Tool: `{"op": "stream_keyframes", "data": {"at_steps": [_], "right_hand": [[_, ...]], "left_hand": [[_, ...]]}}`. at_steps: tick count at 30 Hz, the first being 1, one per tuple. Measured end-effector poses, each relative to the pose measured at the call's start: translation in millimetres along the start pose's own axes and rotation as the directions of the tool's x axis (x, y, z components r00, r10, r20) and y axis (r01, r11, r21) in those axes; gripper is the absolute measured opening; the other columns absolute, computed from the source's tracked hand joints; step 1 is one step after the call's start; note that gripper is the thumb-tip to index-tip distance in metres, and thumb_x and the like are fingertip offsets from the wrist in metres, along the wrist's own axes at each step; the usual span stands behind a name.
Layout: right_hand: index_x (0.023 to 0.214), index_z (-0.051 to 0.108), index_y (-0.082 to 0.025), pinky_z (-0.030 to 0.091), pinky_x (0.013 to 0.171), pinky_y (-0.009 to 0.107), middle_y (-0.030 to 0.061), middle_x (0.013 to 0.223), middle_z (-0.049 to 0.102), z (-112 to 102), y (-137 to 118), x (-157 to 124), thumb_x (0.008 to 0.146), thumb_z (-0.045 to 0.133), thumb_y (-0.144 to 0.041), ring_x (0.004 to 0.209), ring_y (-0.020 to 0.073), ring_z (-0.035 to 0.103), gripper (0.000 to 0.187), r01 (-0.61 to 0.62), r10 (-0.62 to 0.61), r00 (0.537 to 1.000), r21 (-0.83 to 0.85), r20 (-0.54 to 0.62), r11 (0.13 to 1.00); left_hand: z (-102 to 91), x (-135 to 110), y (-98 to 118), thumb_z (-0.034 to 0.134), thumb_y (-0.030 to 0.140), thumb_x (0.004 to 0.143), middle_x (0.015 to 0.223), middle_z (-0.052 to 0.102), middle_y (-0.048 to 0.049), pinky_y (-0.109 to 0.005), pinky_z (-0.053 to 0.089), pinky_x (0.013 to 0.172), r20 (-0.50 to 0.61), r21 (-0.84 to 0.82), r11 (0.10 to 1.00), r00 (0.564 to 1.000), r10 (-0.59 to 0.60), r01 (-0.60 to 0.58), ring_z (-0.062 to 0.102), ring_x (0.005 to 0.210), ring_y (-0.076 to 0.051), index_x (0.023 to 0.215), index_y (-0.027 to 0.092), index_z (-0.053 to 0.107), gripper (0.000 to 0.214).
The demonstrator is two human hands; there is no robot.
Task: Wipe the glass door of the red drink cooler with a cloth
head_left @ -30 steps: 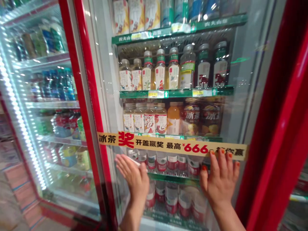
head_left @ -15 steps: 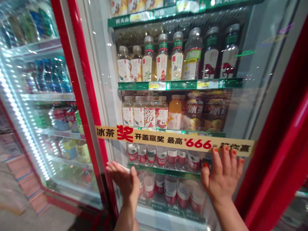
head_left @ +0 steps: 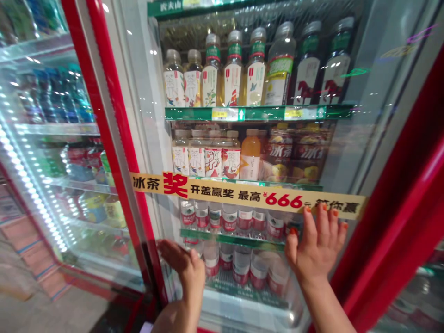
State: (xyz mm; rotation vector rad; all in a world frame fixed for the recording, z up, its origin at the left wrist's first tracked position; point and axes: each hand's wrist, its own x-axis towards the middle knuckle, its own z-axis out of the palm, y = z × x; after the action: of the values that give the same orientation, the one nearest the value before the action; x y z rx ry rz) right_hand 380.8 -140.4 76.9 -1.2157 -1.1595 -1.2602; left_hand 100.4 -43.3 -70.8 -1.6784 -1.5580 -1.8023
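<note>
A glass cooler door with a red frame stands upright in front of me. My right hand lies with fingers spread against the glass on the right side. Its orange-nailed fingertips overlap the lower edge of a yellow banner sticker with black and red lettering. Lower left, my left hand is open, fingers stretched leftward near the door's red edge. Whether it touches the door I cannot tell. Neither hand shows anything held. Behind the glass are tea bottles and red-labelled water bottles.
On the left, a second lit cooler holds several rows of drinks. Stacked cartons sit on the floor beside it. A thick red frame post slants along the right, with more bottles beyond.
The shelves and banner sit slightly higher and further left in view. My left hand has turned and shifted a little lower and right; my right hand stays spread at the banner.
</note>
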Motion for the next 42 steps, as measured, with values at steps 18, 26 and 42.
{"op": "stream_keyframes", "data": {"at_steps": [18, 26, 42], "right_hand": [[0.173, 0.036, -0.028, 0.028, 0.134, 0.069, 0.0132, 0.178, 0.04, 1.0, 0.1, -3.5, 0.103, 0.056, -0.032, 0.165, 0.041, 0.037, 0.074, -0.026, 0.026, 1.0, -0.001, 0.006, 1.0], [0.173, 0.036, -0.026, 0.029, 0.133, 0.07, 0.0155, 0.177, 0.042, 0.2, 3.6, -5.7, 0.102, 0.056, -0.032, 0.164, 0.0424, 0.038, 0.074, -0.01, 0.01, 1.0, -0.012, 0.018, 1.0], [0.171, 0.039, -0.025, 0.029, 0.133, 0.07, 0.0163, 0.175, 0.044, 1.1, 4.7, -5.8, 0.103, 0.056, -0.032, 0.164, 0.041, 0.038, 0.071, 0.0, 0.0, 1.0, -0.006, 0.003, 1.0]], "left_hand": [[22.8, -37.9, 28.3, 0.034, 0.052, 0.107, 0.148, 0.063, -0.0375, -0.055, 0.045, 0.126, 0.008, 0.209, 0.97, 0.992, 0.129, -0.128, 0.062, 0.147, -0.036, 0.138, -0.011, 0.061, 0.075], [21.4, -108.4, 47.0, 0.047, 0.061, 0.106, 0.184, 0.02, -0.0157, -0.047, 0.013, 0.143, 0.045, 0.102, 0.854, 0.86, 0.508, -0.51, 0.013, 0.174, -0.025, 0.176, 0.014, 0.02, 0.088], [17.4, -133.6, 54.2, 0.05, 0.06, 0.105, 0.183, 0.022, -0.0156, -0.051, 0.022, 0.143, 0.05, 0.014, 0.866, 0.866, 0.498, -0.499, 0.015, 0.174, -0.029, 0.176, 0.015, 0.018, 0.09]]}}
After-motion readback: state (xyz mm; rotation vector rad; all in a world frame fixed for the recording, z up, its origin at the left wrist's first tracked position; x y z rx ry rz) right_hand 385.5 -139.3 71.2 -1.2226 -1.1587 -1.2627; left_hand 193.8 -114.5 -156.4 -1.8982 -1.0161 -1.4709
